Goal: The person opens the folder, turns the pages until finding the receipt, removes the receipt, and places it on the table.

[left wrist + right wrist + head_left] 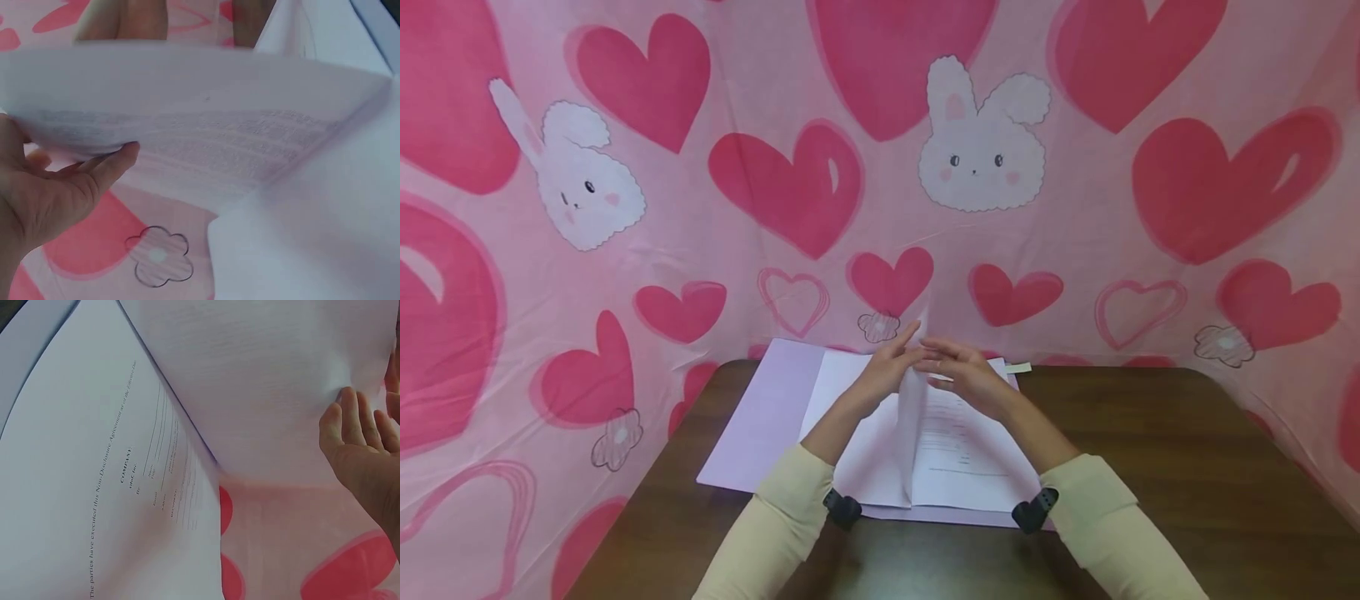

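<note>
A stack of printed papers (966, 454) lies in an opened lilac folder (752, 425) on the table. One sheet (910, 442) stands nearly upright between my two hands, still attached at the spine side. My left hand (883, 375) is at its left face, thumb raised; in the left wrist view a straight finger (119, 164) rests along the paper. My right hand (966, 377) reaches from the other side, fingers fairly straight, with fingertips (351, 403) against the sheet in the right wrist view. Below it, the right-hand page (94, 469) shows text and signature lines.
A brown wooden table (1150, 467) extends on both sides of the folder. A small pale tab (1018, 367) sticks out at the folder's far right. Behind the table hangs a pink cloth (1000, 237) with hearts and rabbits.
</note>
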`<state>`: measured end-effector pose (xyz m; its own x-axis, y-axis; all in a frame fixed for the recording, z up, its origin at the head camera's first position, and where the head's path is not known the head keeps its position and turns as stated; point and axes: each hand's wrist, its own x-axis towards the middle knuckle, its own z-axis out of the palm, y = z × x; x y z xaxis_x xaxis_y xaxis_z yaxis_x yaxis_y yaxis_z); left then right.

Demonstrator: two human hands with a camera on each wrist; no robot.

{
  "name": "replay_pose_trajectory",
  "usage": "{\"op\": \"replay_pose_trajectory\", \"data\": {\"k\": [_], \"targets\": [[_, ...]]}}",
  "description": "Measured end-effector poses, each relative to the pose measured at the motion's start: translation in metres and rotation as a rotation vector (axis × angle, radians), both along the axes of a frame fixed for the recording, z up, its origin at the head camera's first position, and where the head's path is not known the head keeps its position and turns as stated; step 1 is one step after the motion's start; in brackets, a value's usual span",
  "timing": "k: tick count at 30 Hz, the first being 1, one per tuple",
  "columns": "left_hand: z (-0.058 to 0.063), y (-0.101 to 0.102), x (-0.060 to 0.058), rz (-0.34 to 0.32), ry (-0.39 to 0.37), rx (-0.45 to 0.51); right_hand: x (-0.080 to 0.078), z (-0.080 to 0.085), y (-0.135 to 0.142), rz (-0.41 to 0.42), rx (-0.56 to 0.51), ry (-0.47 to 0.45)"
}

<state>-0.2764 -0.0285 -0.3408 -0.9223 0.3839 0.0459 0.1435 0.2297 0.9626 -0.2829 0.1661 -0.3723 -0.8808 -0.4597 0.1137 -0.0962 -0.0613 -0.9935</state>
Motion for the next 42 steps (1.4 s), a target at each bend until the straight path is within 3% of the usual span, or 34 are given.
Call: {"op": "replay_pose_trajectory", "data": {"k": [7,12,21,27,34,42], "targets": [[0.009,-0.010,-0.003,0.040,0.027,-0.090,0.002,-0.006,-0.002,0.065,0.027,-0.012],[0.012,-0.022,-0.003,0.064,0.070,-0.161,0.004,-0.024,-0.001,0.105,0.104,-0.053],[0.012,-0.045,-0.007,0.060,0.148,-0.283,0.011,-0.058,0.018,0.036,0.282,-0.106],[0.011,-0.062,-0.005,0.061,0.238,-0.394,0.011,-0.071,0.029,0.022,0.404,-0.024],[0.001,-0.080,-0.004,0.112,0.253,-0.464,0.014,-0.081,0.040,0.019,0.544,0.165],[-0.013,-0.101,-0.005,0.155,0.246,-0.494,0.020,-0.081,0.046,-0.098,0.646,0.173]]}}
